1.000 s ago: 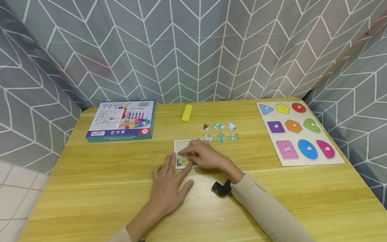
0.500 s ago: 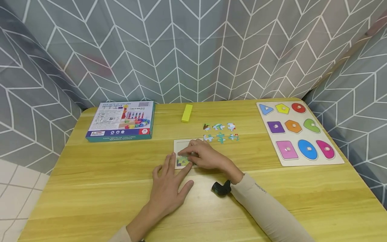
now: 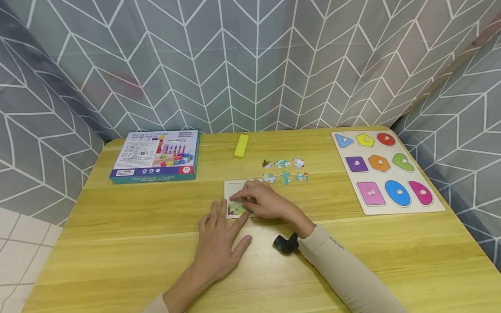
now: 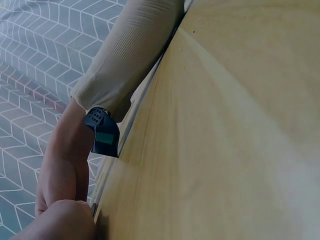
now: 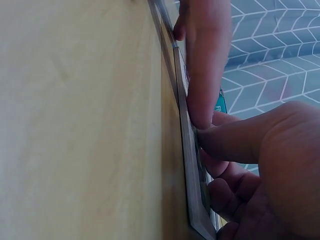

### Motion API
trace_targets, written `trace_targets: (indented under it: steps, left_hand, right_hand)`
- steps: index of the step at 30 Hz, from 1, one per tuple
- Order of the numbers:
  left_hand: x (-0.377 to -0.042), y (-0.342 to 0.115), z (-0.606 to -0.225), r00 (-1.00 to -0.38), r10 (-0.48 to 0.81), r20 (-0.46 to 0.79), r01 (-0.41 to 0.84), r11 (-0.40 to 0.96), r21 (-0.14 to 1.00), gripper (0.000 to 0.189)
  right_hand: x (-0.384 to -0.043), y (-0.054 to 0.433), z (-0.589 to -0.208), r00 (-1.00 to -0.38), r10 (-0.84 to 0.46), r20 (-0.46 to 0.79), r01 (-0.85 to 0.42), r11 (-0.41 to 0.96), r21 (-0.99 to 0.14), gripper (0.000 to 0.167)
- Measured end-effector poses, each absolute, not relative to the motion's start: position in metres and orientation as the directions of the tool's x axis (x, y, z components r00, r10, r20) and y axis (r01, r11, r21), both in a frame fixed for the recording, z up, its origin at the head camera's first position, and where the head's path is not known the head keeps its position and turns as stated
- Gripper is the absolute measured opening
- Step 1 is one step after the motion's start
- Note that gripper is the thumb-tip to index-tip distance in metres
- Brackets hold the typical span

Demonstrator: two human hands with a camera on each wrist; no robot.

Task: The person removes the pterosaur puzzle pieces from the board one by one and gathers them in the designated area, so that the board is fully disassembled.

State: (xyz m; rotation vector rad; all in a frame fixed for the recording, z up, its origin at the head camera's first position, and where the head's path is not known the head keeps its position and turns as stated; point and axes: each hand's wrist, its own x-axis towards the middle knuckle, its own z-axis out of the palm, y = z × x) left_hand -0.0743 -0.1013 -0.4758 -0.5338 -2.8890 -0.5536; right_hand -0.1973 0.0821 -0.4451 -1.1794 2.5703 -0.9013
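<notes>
Bright, even, soft-shadowed light on the surface [image 3: 352,261]; wide-angle bending at edges; wrist views close and blurred.

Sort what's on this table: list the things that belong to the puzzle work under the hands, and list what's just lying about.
In use:
- puzzle tray, partly filled
- left hand, fingers flat at the tray's near edge
- right hand, pressing a piece into the tray
- six loose puzzle pieces behind the tray

Lying about:
- bead toy box
- yellow block
- shape peg board
</notes>
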Motion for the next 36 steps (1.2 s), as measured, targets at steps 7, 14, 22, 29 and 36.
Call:
trace_targets:
  steps: [7, 14, 22, 29, 36]
  left_hand:
    - [-0.0733, -0.102, -0.476, -0.935, 0.304, 0.183, 0.351, 0.87, 0.346, 0.054]
    - [-0.0735, -0.1019, -0.4748, -0.942, 0.295, 0.16, 0.334, 0.87, 0.362, 0.053]
    - [-0.0738, -0.1009, -0.4738, -0.938, 0.295, 0.181, 0.342, 0.865, 0.368, 0.052]
    - [-0.0744, -0.1006, -0.4753, -0.932, 0.297, 0.206, 0.354, 0.866, 0.352, 0.051]
    - [-0.0742, -0.1007, -0.4766, -0.924, 0.299, 0.239, 0.368, 0.866, 0.339, 0.052]
  right_hand:
    - [-0.1973, 0.0818, -0.4459, -0.661, -0.744, 0.101, -0.644, 0.493, -0.585, 0.032]
    - [-0.1976, 0.082, -0.4452, -0.662, -0.743, 0.101, -0.644, 0.494, -0.584, 0.031]
    - [-0.1971, 0.0831, -0.4442, -0.671, -0.733, 0.114, -0.629, 0.482, -0.61, 0.029]
    - [-0.196, 0.0843, -0.4467, -0.696, -0.704, 0.141, -0.596, 0.457, -0.66, 0.029]
    - [-0.1954, 0.0829, -0.4509, -0.708, -0.687, 0.163, -0.563, 0.41, -0.717, 0.027]
